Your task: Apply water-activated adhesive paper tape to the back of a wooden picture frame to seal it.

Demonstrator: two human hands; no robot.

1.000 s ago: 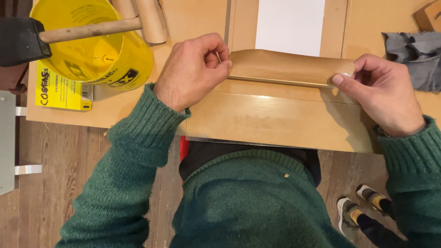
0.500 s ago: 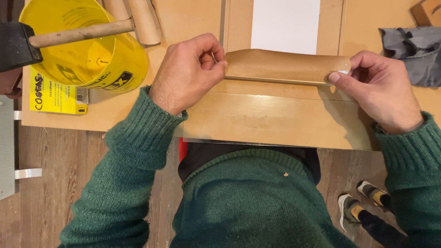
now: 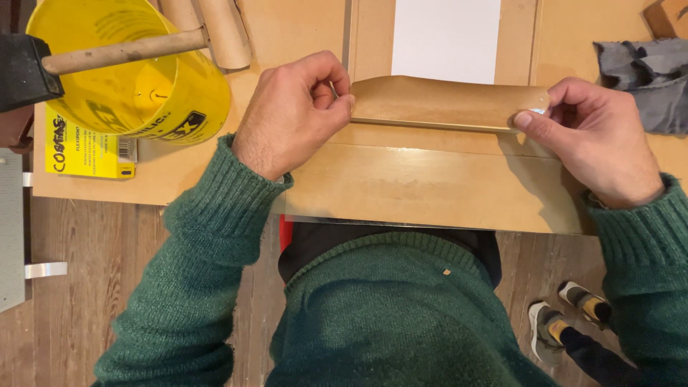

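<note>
The left hand has its fingertips pinched on the left end of a curled brown paper sheet, and the right hand has thumb and fingers clamped on the sheet's right end. The sheet lies across a wooden board on the tan worktable, just below a white panel. Left of the left hand stands a yellow bucket with a wooden-handled brush across it, beside cardboard tubes. A grey cloth lies right.
</note>
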